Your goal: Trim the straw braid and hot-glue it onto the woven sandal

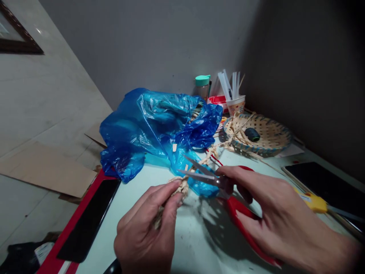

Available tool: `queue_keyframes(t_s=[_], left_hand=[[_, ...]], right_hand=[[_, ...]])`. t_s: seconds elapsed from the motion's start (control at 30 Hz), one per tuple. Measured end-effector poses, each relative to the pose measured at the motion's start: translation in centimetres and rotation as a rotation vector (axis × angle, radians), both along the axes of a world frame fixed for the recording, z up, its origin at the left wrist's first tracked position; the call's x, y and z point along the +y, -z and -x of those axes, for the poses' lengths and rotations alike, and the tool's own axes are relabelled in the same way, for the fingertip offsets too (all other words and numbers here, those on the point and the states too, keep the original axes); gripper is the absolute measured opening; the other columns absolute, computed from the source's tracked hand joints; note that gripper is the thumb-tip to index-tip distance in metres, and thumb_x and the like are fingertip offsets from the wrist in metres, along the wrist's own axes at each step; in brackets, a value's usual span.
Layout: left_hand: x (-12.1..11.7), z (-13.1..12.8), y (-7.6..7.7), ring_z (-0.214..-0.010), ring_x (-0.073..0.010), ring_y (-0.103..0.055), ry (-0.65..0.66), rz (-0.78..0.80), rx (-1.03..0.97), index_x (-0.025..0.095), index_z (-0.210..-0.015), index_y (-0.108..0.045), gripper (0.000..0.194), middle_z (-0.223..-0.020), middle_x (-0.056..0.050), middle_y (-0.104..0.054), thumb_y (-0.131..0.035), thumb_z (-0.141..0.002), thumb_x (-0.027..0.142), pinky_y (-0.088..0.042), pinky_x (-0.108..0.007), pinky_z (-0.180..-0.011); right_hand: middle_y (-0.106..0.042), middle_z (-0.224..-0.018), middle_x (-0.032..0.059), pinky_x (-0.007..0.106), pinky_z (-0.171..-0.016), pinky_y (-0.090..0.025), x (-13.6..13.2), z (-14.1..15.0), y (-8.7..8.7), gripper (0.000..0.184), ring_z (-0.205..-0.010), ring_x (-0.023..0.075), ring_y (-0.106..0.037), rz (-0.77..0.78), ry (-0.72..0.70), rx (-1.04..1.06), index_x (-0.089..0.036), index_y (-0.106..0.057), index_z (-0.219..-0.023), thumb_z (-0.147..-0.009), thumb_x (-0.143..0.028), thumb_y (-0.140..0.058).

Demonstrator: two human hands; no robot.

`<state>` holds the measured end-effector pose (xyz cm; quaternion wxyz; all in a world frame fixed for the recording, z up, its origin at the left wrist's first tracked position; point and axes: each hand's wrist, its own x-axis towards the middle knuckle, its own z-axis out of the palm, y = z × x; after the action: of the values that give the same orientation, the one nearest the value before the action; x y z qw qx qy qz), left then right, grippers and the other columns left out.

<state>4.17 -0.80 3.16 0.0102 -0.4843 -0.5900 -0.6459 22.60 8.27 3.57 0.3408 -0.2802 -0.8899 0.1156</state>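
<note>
My left hand (148, 224) is closed in a pinch, thumb and forefinger pressed together on a pale braided strand (182, 188), with part of it tucked down behind the thumb. My right hand (265, 205) is curled around the red-handled scissors (220, 183), fingers and thumb at the loops. The blades are parted and point toward my left hand, their tips just beyond its fingertips and close to the strand; I cannot tell whether they touch it. More of the pale plait appears past the blades, leading away toward a shallow woven basket (269, 131) beyond my right hand, where a dark spool of thread (252, 134) lies among loose strips. A crumpled blue plastic bag (151, 121) spreads over the table (186, 243) beyond my left hand, and a black phone (91, 217) lies to that hand's left. Just beyond my right wrist is a yellow-handled tool (315, 203), partly hidden.
</note>
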Motion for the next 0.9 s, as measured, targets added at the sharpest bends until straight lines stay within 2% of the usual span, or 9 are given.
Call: queue_keyframes(t_s=[0.1,0.2,0.27,0.37,0.47,0.57,0.77,0.83,0.9], left_hand=[[-0.3,0.4,0.2,-0.085,-0.0087,-0.078,-0.022,0.020,0.209,0.031,-0.098,-0.080,0.027,-0.092,0.012,-0.084,-0.069,-0.087,0.009,-0.058,-0.017,-0.083],[-0.7,0.4,0.4,-0.086,-0.0104,-0.078,-0.030,0.112,0.362,0.027,-0.100,-0.077,0.019,-0.095,0.007,-0.085,-0.068,-0.091,0.012,-0.056,-0.020,-0.087],[-0.9,0.2,0.7,-0.084,-0.0112,-0.078,-0.002,0.153,0.405,0.026,-0.101,-0.075,0.018,-0.094,0.006,-0.084,-0.067,-0.092,0.013,-0.056,-0.021,-0.087],[-1.0,-0.3,1.3,-0.082,-0.0120,-0.078,0.046,0.148,0.440,0.027,-0.098,-0.070,0.021,-0.093,0.007,-0.083,-0.065,-0.091,0.007,-0.055,-0.024,-0.085],[-0.7,-0.7,1.9,-0.084,-0.0128,-0.077,0.120,0.143,0.469,0.026,-0.097,-0.067,0.028,-0.094,0.006,-0.082,-0.063,-0.089,0.001,-0.053,-0.025,-0.086],[-0.5,-0.8,1.9,-0.082,-0.0125,-0.074,0.216,0.233,0.365,0.027,-0.093,-0.070,0.023,-0.089,0.006,-0.081,-0.065,-0.089,0.005,-0.051,-0.023,-0.082],[0.0,-0.5,0.1,-0.067,-0.0109,-0.070,0.348,0.555,-0.193,0.028,-0.075,-0.074,0.009,-0.074,0.008,-0.077,-0.073,-0.080,0.021,-0.052,-0.020,-0.069],[0.3,-0.4,-0.6,-0.066,-0.0124,-0.072,0.410,0.668,-0.402,0.027,-0.079,-0.074,0.003,-0.071,0.007,-0.074,-0.075,-0.078,0.025,-0.054,-0.020,-0.067],[0.4,-0.2,-1.1,-0.064,-0.0132,-0.073,0.460,0.732,-0.512,0.025,-0.087,-0.076,0.010,-0.069,0.006,-0.073,-0.075,-0.077,0.025,-0.055,-0.021,-0.066]], right_hand=[[-0.066,-0.067,-0.0031,0.027,-0.044,-0.047,0.0,0.4,-0.6,0.010,-0.053,0.0163,-0.062,0.291,0.053,0.127,-0.026,-0.062,-0.099,-0.095,-0.032,-0.056],[-0.075,-0.086,0.0023,0.029,-0.057,-0.059,0.2,0.9,-0.6,0.025,-0.073,0.0216,-0.074,0.661,0.047,0.352,-0.026,-0.062,-0.096,-0.091,-0.050,-0.069],[-0.075,-0.090,0.0025,0.029,-0.066,-0.061,0.2,1.1,-0.2,0.032,-0.080,0.0219,-0.075,0.867,0.006,0.469,-0.026,-0.061,-0.096,-0.086,-0.051,-0.078],[-0.075,-0.091,-0.0009,0.023,-0.070,-0.056,0.3,1.3,0.6,0.037,-0.079,0.0149,-0.070,1.087,-0.060,0.584,-0.026,-0.059,-0.100,-0.083,-0.045,-0.085],[-0.072,-0.090,-0.0044,0.018,-0.066,-0.050,0.5,1.3,1.2,0.038,-0.073,0.0091,-0.063,1.180,-0.113,0.702,-0.025,-0.058,-0.103,-0.083,-0.040,-0.087],[-0.067,-0.081,-0.0075,0.018,-0.059,-0.045,0.8,1.2,1.5,0.041,-0.065,0.0076,-0.057,1.197,-0.117,0.755,-0.025,-0.058,-0.101,-0.078,-0.033,-0.090],[-0.065,-0.083,-0.0069,0.020,-0.064,-0.046,1.1,1.2,1.5,0.035,-0.070,0.0089,-0.060,1.183,-0.205,0.809,-0.027,-0.059,-0.104,-0.083,-0.031,-0.087],[-0.062,-0.082,-0.0064,0.021,-0.064,-0.046,1.2,1.2,1.5,0.034,-0.070,0.0092,-0.057,1.192,-0.233,0.818,-0.028,-0.059,-0.103,-0.084,-0.034,-0.086],[-0.061,-0.083,-0.0051,0.022,-0.066,-0.047,1.1,1.2,1.6,0.034,-0.072,0.0105,-0.056,1.208,-0.254,0.817,-0.028,-0.059,-0.103,-0.084,-0.036,-0.086]])
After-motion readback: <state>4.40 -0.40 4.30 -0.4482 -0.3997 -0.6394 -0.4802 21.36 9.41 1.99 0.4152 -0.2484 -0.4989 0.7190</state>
